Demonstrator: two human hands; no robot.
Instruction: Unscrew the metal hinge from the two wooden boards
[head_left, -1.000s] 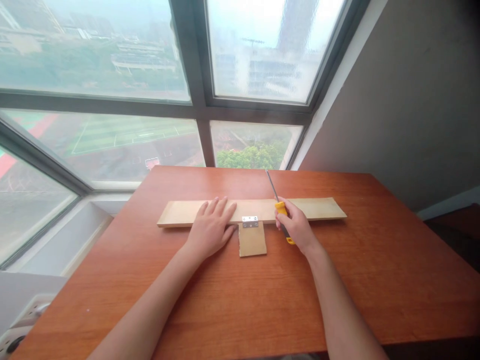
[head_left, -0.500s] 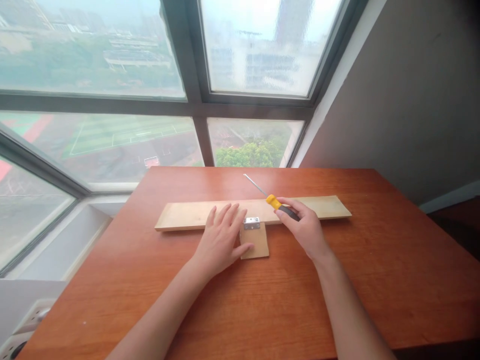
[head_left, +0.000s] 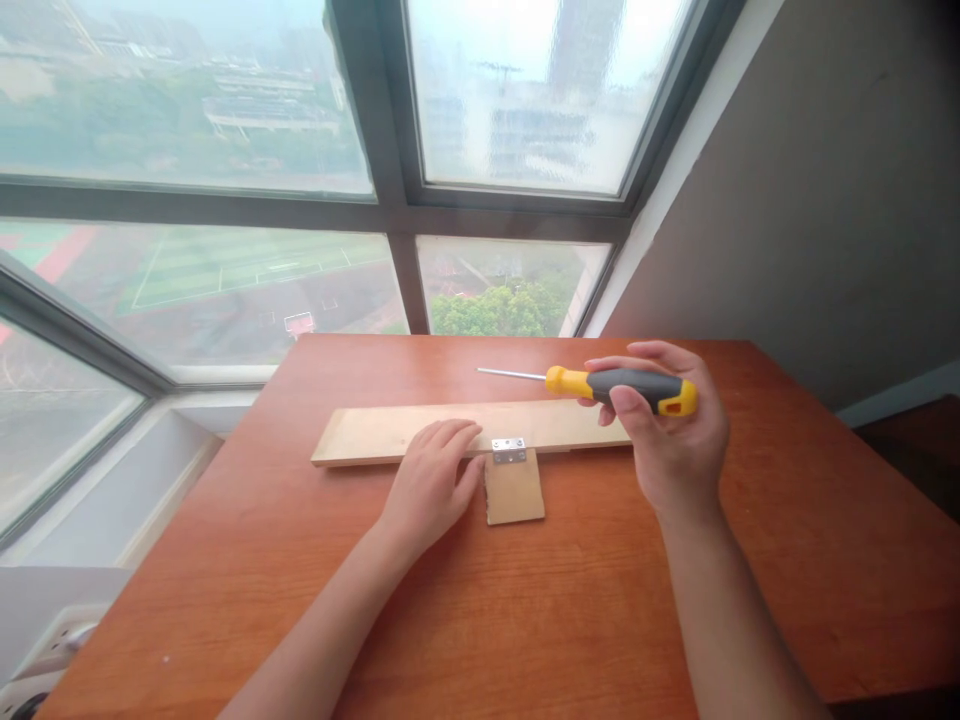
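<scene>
A long pale wooden board [head_left: 375,433] lies across the table. A small metal hinge [head_left: 509,450] bridges its front edge and a small square wooden piece [head_left: 514,492] lying nearer to me. My left hand [head_left: 431,470] is closed over the board's front edge just left of the hinge, fingers on top and thumb at the edge. Above the board's right part, my right hand [head_left: 679,430] holds a yellow and black screwdriver [head_left: 637,388] by its handle. The screwdriver's thin shaft points left, its tip in the air and apart from the hinge.
The reddish-brown wooden table [head_left: 600,620] reaches to the window frame [head_left: 397,220] at the back. A grey wall [head_left: 810,220] slopes along the right. At the lower left is a white wall socket [head_left: 64,640].
My right hand has risen to the right, and the screwdriver has turned nearly level. My left hand has drawn back left off the small wooden piece, its fingers now closer together.
</scene>
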